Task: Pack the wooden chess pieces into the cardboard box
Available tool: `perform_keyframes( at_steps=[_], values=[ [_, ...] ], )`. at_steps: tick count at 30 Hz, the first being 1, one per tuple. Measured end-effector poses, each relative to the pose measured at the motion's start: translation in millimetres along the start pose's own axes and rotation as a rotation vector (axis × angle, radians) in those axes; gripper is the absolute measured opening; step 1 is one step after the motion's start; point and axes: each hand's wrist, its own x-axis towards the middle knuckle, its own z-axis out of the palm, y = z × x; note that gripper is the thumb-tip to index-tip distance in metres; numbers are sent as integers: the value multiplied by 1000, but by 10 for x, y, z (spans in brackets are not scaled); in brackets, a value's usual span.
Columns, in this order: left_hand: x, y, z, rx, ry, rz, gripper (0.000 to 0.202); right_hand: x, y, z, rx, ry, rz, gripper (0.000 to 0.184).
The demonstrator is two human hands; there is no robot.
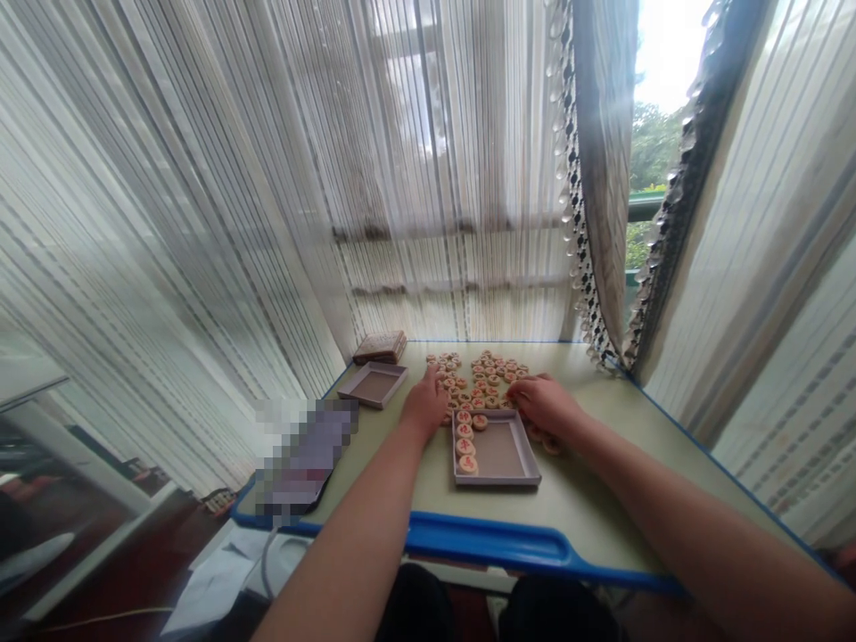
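A shallow box sits on the table in front of me, with a column of round wooden xiangqi pieces along its left side and another piece near its far edge. Beyond the box, many loose xiangqi pieces lie spread out. My left hand rests at the left edge of these pieces, fingers stretched forward and touching some. To the right of the box's far corner is my right hand, its fingers bent together on a piece at the edge of the pile. Several pieces lie partly hidden under its wrist.
A matching shallow tray lies to the left, and behind it a folded brown board-like stack. A blurred-out device is at the table's left edge. Blue trim runs along the front. Striped curtains hang behind the table.
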Motion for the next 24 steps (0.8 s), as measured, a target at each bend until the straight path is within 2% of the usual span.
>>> perform_keyframes(
  at_steps=[2, 6, 9, 12, 15, 18, 24],
  values=[
    [17, -18, 14, -39, 30, -5, 52, 3, 11, 5, -7, 33, 44, 29],
    [82, -38, 38, -10, 65, 12, 49, 32, 81, 11, -31, 178, 194, 27],
    [132, -34, 43, 31, 44, 6, 46, 64, 173, 49, -50, 186, 252, 30],
    [154, -35, 47, 69, 30, 53, 44, 93, 258, 117, -29, 120, 228, 36],
    [156, -52, 57, 163, -24, 127, 34, 111, 284, 162, 7, 126, 217, 36],
    [170, -67, 68, 216, -29, 113, 26, 113, 259, 158, 11, 142, 199, 34],
    [250, -23, 74, 161, -63, 90, 24, 86, 173, 77, -2, 182, 116, 33]
  ],
)
